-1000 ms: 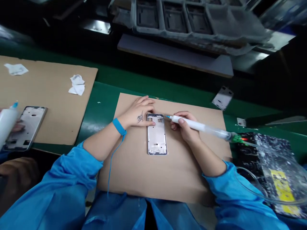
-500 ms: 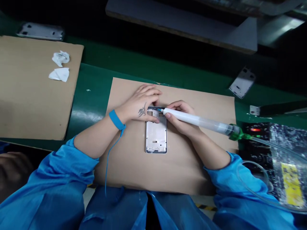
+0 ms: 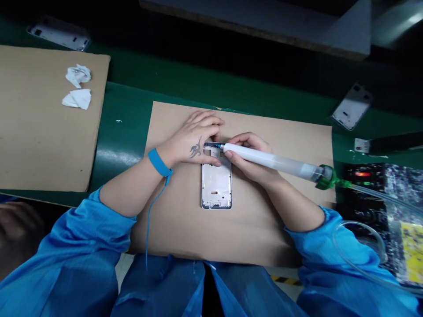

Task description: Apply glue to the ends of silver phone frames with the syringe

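A silvery phone frame (image 3: 216, 185) with a dark rim lies flat on brown paper (image 3: 185, 229). My left hand (image 3: 200, 138) steadies its upper end, thumb on the face and fingers curled by the top edge; a blue wrist strap with a cord circles that wrist. In my right hand (image 3: 253, 158) is a white dispensing syringe (image 3: 280, 163), gripped near its front and slanting down to the left. Its bluish tip is at the frame's top edge; whether it touches is too small to tell. A green cap joins the syringe to a clear tube.
Another phone frame (image 3: 353, 105) lies at the back right, and one more (image 3: 59, 34) at the back left. Crumpled white tissues (image 3: 77, 99) rest on a cardboard sheet (image 3: 39, 132). At right stands a black dispenser box (image 3: 366, 189) with a red display. Someone else's hand (image 3: 20, 229) shows dimly at far left.
The whole view has shifted slightly. Both hands keep their hold, and the syringe tip stays by the frame's top edge with hardly any movement along it.
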### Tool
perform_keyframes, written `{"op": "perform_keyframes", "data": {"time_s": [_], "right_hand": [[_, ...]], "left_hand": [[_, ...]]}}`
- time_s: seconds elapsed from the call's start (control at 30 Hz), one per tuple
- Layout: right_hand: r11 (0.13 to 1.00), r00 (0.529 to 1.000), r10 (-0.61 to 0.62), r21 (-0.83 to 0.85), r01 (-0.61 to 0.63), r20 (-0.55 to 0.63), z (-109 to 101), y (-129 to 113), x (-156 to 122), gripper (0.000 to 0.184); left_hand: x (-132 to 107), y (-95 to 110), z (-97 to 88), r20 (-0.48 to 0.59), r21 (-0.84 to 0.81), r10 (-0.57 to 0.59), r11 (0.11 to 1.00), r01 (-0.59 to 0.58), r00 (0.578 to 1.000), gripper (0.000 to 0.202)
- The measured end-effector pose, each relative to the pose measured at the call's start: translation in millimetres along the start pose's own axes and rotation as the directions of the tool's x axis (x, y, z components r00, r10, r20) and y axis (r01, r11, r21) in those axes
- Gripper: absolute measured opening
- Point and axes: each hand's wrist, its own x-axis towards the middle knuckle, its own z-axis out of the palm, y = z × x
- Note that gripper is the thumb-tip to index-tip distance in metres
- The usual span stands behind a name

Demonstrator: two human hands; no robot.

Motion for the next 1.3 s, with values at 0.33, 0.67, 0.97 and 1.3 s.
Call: {"op": "perform_keyframes", "data": {"time_s": [0.33, 0.67, 0.97, 1.3], "right_hand": [[0.999, 1.000, -0.020, -0.041, 0.020, -0.001, 0.8, -2.7, -1.4, 0.037], [1.000, 1.000, -0.012, -0.018, 0.013, 0.016, -0.9, -2.2, -1.0, 0.038], [1.000, 0.999, 0.012, 0.011, -0.013, 0.036, -1.7, -0.5, -0.9, 0.036], [0.999, 0.999, 0.031, 0.004, -0.031, 0.026, -2.1, -1.7, -1.0, 0.035]], "left_hand": [[0.5, -0.3, 2.1, -0.002, -0.043, -0.017, 0.999, 0.016, 1.000, 0.061], [0.5, 0.4, 0.9, 0.004, -0.051, -0.022, 0.998, 0.022, 1.000, 0.061], [0.2, -1.4, 1.9, -0.003, -0.013, -0.002, 1.000, 0.002, 1.000, 0.060], [-0.1, 0.2, 0.5, 0.004, 0.015, -0.004, 1.000, 0.004, 1.000, 0.062]]}}
